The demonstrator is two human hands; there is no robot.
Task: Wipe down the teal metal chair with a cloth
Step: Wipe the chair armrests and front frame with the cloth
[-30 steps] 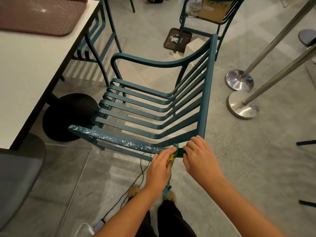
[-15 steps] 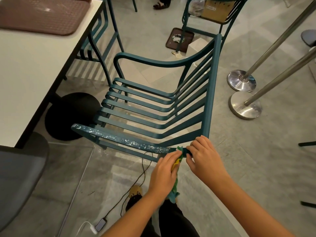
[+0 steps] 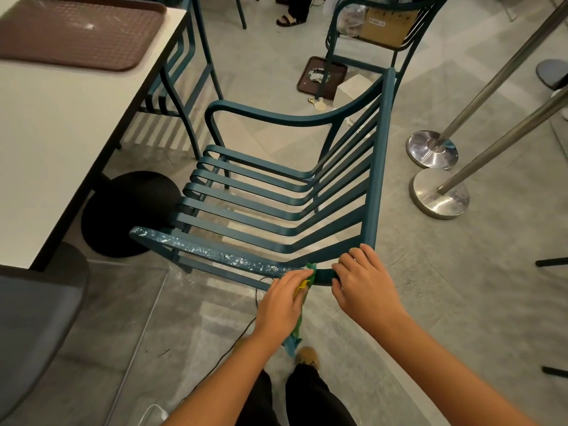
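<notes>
Left hand [image 3: 281, 302] fingers curled round green-yellow cloth [image 3: 311, 269], pressing it on near armrest [image 3: 199, 249] of teal slatted metal chair [image 3: 376, 179]. Chair on floor beside white counter [image 3: 61, 149]. Right hand [image 3: 361, 284] fingers wrapped on armrest-back corner, steadying. White specks run leftward along armrest: judge firm long strokes that way, fold cloth to fresh face. Around: brown plastic tray [image 3: 76, 35] on counter; black round counter base [image 3: 129, 210] near armrest front end; steel stanchion bases [image 3: 438, 195] at right; black cable [image 3: 242, 330] on floor below hands, snag risk.
</notes>
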